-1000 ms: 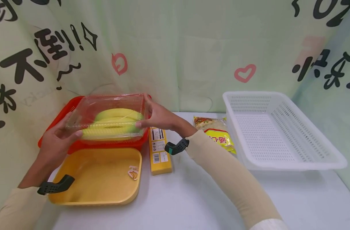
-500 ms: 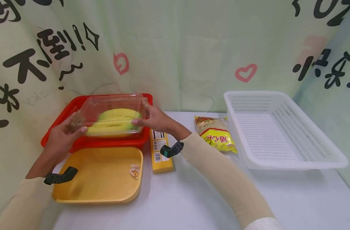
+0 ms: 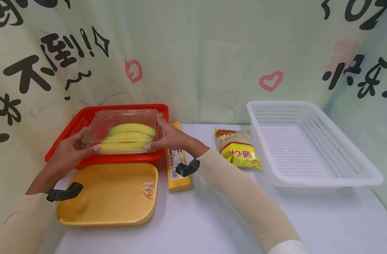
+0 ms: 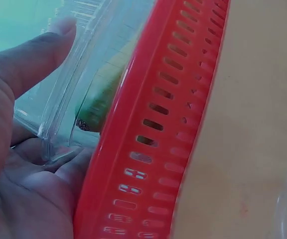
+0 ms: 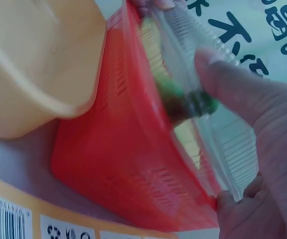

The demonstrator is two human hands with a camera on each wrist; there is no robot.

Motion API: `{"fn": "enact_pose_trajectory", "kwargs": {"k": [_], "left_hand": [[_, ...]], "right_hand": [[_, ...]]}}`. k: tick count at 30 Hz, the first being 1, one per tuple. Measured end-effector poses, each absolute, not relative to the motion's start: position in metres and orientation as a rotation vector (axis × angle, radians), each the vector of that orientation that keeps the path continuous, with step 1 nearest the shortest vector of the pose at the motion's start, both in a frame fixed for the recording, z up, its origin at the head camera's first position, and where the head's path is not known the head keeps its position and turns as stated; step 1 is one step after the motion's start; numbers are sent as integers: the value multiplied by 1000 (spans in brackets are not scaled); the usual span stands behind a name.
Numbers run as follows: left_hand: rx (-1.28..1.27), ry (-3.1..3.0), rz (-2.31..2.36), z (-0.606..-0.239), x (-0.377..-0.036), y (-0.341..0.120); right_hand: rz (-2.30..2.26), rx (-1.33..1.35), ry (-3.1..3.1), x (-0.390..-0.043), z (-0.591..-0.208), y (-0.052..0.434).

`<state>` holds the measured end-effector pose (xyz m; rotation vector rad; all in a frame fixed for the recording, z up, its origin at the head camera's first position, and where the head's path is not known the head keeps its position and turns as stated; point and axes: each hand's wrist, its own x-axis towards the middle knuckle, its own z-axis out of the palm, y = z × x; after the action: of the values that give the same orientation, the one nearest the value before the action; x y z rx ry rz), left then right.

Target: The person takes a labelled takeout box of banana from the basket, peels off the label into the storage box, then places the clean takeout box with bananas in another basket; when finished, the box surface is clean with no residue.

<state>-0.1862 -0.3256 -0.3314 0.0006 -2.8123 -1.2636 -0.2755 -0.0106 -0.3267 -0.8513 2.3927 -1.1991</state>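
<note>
A clear plastic clamshell box with yellow-green bananas inside sits low in the red slotted basket at the table's back left. My left hand grips the box's left end, thumb on top. At the right end my right hand holds it the same way. In the left wrist view the thumb lies on the clear box beside the red basket wall. In the right wrist view the thumb presses on the box above the red basket.
A yellow tray with a small banana sticker lies in front of the red basket. A yellow carton lies beside it, under my right wrist. A yellow snack bag and a white slotted basket are to the right. A printed curtain hangs behind.
Both hands have lowered the clear banana box from above the red basket's rim down into the basket, keeping their hold on its ends.
</note>
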Motion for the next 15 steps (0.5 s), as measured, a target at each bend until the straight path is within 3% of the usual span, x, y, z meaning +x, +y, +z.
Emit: {"fn": "enact_pose_trajectory", "kwargs": {"k": [15], "left_hand": [[-5,-2957,-1100,-327,-192,-329]], "right_hand": [[-1140,-865,2472,-275,-327,-18]]}}
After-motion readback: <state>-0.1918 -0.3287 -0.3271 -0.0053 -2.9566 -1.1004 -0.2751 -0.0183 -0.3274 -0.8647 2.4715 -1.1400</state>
